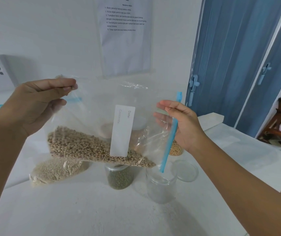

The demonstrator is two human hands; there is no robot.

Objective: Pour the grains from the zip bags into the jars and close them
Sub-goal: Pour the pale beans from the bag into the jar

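The zip bag (102, 103) is thin clear plastic, glossy and crinkled, with a smooth blue plastic seal strip (169, 133) and a matt white label (122, 131). The empty jar (160, 186) looks clear and shiny. The desk (68, 210) is white, matt, slightly rough. The door (235, 57) is ribbed blue plastic.

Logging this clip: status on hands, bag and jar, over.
Left hand pinches bag corner; right hand holds blue zip strip. Bean bag tilted above empty open jar. No beans pouring yet. Nothing in the way.
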